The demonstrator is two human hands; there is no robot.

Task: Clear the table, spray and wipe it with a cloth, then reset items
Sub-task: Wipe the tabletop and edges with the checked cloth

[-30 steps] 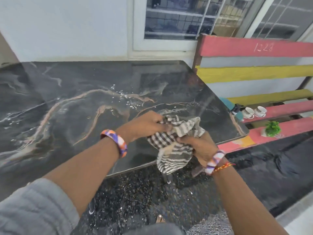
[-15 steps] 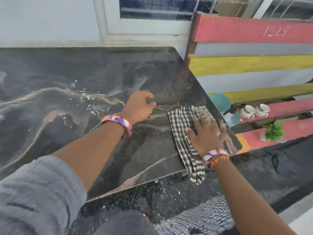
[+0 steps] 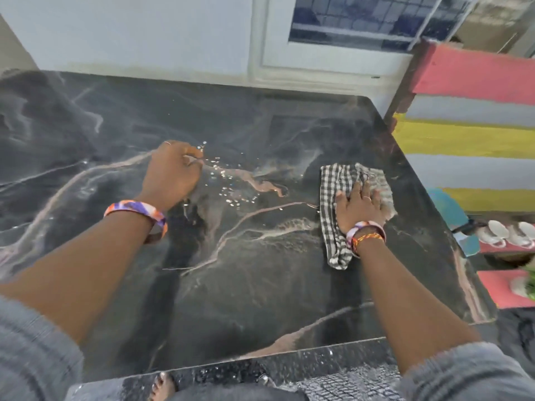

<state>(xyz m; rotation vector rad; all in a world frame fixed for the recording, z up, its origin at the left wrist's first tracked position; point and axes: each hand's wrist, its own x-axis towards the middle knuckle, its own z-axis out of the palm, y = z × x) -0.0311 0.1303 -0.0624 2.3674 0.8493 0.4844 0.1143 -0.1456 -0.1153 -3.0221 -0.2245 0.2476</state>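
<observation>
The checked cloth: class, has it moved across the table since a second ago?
Yes. The checked cloth went from bunched in both hands at the table's near edge to flat farther in, under the right hand.

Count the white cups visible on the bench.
2. Both white cups sit side by side on the pink bench slat right of the table: one, the other at the frame edge. More may lie out of view.
</observation>
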